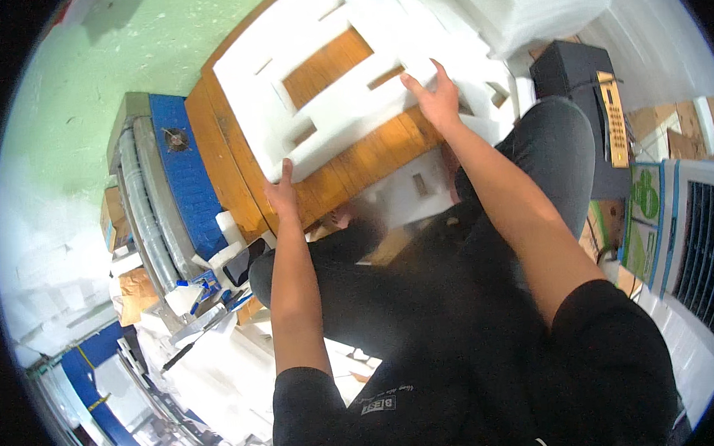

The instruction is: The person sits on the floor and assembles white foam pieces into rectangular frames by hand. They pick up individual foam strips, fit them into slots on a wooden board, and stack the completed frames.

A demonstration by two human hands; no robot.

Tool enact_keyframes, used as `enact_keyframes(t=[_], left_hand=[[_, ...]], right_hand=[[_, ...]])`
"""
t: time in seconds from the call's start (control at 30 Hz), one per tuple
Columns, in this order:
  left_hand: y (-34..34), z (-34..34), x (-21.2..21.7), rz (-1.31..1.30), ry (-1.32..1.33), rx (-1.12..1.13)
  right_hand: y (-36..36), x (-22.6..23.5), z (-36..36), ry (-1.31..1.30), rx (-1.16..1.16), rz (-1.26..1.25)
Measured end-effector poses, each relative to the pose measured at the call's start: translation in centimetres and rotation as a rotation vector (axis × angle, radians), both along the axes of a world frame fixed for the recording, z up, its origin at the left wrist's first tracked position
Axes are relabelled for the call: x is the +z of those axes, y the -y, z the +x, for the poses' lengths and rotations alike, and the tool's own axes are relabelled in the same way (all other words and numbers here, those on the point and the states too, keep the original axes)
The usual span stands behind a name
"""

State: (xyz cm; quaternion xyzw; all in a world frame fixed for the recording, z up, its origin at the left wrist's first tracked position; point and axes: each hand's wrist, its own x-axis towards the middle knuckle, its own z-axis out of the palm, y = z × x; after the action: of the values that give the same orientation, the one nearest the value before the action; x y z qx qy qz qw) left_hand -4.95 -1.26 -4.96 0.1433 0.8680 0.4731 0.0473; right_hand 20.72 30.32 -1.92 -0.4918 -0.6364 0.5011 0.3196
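Note:
A white foam sheet (262, 103) with several rectangular cut-outs lies over a brown wooden table (362, 162); the wood shows through the openings. At the sheet's near left corner is my left hand (283, 198), closed on the edge with its thumb up; its other fingers are mostly hidden. My right hand (438, 104) grips the near edge further right, thumb and forefinger apart on the foam. More white foam pieces show beneath and beyond the sheet on the right.
Left of the table stands a blue panel (180, 163) beside rolls of clear wrap (147, 202). Tools and papers lie at lower left, with a knife (197, 332) among them. A dark box (567, 71) stands beyond my right knee, and a grille-fronted unit (704, 245) is at far right.

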Motion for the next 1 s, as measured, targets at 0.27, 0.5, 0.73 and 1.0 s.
enact_keyframes(t=[0.27,0.5,0.73,1.0], left_hand=[[-1.3,1.8,0.8,0.142,0.18,0.02],[-1.8,2.0,2.6,0.115,0.101,0.037],[-0.8,-2.9,17.9,0.061,-0.032,-0.141],[1.6,-0.3,36.1,-0.48,-0.626,-0.509]], right_hand=[[-0.1,-0.9,0.3,-0.05,0.005,0.164],[-0.1,-1.2,0.2,-0.038,0.029,0.176],[8.2,-1.0,-0.3,-0.081,0.135,0.15],[21.1,2.7,2.0,-0.143,1.243,0.125]])
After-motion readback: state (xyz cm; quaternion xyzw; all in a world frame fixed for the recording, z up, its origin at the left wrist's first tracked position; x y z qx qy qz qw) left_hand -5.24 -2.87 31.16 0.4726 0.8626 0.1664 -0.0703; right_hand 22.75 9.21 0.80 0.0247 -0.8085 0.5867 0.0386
